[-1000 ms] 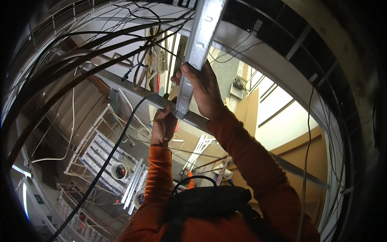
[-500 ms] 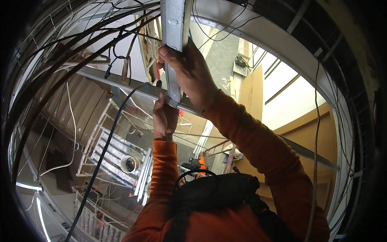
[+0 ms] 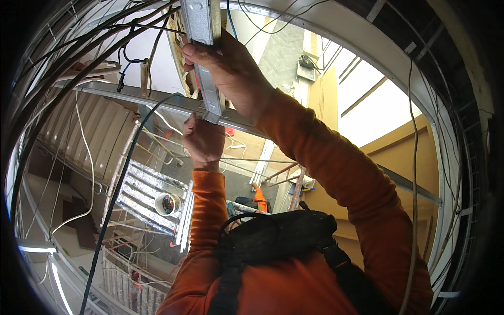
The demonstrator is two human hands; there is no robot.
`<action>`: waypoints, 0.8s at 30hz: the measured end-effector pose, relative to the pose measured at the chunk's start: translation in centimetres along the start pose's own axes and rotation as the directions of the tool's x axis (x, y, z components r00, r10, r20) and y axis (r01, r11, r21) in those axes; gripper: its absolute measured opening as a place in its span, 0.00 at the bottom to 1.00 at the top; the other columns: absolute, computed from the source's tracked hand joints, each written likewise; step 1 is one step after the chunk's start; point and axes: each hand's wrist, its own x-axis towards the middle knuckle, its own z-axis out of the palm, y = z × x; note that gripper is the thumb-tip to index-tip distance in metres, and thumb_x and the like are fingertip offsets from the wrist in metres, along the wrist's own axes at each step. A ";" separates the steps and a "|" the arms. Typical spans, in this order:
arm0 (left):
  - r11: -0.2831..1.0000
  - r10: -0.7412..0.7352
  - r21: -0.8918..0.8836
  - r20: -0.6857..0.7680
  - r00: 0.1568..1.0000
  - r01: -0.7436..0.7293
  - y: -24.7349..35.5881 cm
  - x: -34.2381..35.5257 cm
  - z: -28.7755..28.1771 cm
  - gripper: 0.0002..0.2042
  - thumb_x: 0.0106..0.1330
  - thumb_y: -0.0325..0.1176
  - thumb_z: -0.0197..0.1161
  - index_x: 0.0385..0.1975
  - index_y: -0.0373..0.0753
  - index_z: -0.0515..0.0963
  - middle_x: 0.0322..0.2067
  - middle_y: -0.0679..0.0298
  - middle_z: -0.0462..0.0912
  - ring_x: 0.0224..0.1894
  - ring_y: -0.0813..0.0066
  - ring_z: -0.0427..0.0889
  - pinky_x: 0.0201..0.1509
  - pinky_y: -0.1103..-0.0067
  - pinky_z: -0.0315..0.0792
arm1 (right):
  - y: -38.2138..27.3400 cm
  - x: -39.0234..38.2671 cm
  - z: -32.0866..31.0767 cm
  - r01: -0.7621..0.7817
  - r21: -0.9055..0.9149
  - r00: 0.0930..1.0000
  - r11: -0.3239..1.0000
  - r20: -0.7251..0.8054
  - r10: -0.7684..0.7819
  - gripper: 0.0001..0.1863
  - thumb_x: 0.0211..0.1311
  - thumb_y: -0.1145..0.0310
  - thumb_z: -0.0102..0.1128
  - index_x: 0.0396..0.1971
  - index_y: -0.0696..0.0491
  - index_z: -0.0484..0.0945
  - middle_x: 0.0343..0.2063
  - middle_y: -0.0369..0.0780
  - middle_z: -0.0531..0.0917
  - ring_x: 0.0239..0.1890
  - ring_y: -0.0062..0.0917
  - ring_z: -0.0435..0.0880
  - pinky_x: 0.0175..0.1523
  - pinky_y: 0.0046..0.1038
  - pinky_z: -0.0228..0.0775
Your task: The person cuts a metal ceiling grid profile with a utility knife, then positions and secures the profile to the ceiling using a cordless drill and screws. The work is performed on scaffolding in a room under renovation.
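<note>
A silver metal stud [image 3: 201,31] comes down from the top edge. Its lower end meets a long metal channel [image 3: 157,101] that crosses the view. My right hand [image 3: 231,73] is wrapped round the stud a little above that joint, its thumb over the near left side. Just below the joint, my left hand [image 3: 203,140] grips the channel from underneath, thumb up against its edge. The fingers of the left hand are mostly hidden behind the metal. A dark cable [image 3: 137,142] loops over the channel to the left of that hand.
Bundled cables [image 3: 79,58] run along the left, and a loose wire [image 3: 413,157] hangs at the right. Far below stand a paint-splashed scaffold platform [image 3: 142,194] and a bucket [image 3: 167,203]. A person in orange [image 3: 259,198] is down there. Brown boards [image 3: 404,152] line the right.
The view has shifted, so the stud and both hands appear further left and higher. My left hand's raised finger has dropped from sight, and its thumb now rests at the channel's edge.
</note>
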 end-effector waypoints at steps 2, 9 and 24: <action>1.000 0.012 0.006 -0.066 0.998 -0.011 -0.2 0.0 0.2 0.23 0.73 0.40 0.51 0.64 0.37 0.68 0.63 0.55 0.73 0.68 0.57 0.68 0.74 0.60 0.57 | -0.9 -0.1 -0.7 -0.013 0.070 0.996 0.997 0.089 0.006 0.19 0.66 0.58 0.65 0.47 0.57 0.76 0.34 0.37 0.81 0.39 0.22 0.81 0.48 0.29 0.73; 0.978 0.045 0.206 -0.038 0.998 -0.036 0.0 -0.9 -0.3 0.22 0.77 0.46 0.43 0.60 0.37 0.69 0.56 0.57 0.76 0.63 0.60 0.73 0.72 0.60 0.61 | -2.9 -1.4 -1.6 -0.106 0.057 0.990 0.993 0.099 0.100 0.24 0.68 0.56 0.62 0.53 0.59 0.73 0.37 0.40 0.80 0.44 0.29 0.82 0.56 0.35 0.73; 0.941 0.023 0.337 0.004 1.000 -0.023 -1.0 -2.6 1.7 0.34 0.57 0.22 0.62 0.68 0.31 0.63 0.66 0.55 0.69 0.68 0.63 0.68 0.76 0.69 0.54 | -3.4 -1.6 -1.2 -0.113 0.021 0.993 0.993 -0.013 0.113 0.22 0.72 0.55 0.55 0.52 0.59 0.70 0.38 0.41 0.77 0.46 0.30 0.78 0.58 0.39 0.69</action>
